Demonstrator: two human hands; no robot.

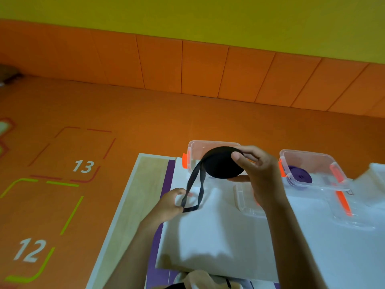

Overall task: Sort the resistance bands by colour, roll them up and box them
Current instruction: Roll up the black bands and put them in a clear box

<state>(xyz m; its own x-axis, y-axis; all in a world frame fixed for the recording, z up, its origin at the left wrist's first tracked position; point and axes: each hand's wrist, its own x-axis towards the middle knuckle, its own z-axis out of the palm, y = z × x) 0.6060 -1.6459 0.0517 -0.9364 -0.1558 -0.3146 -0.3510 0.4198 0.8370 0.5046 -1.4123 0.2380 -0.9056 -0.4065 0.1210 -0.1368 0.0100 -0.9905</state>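
A black resistance band [220, 163] is wound into a thick roll that my right hand [256, 174] grips, thumb on the near face and fingers over the top edge. Its loose tail hangs down to the left as a loop [193, 192], and my left hand [170, 203] pinches the low end of that loop just above the white sheet. Behind the roll stands a clear plastic box [193, 147] with an orange latch. Farther right, a second clear box [312, 161] holds a rolled purple band [300, 177].
A white sheet [218, 243] covers the table, whose wooden edge [129, 205] and purple stripe show on the left. Two clear lids [248, 203] lie on the sheet, one with an orange clip [341, 197]. Orange floor with numbered squares lies left; a padded orange wall stands behind.
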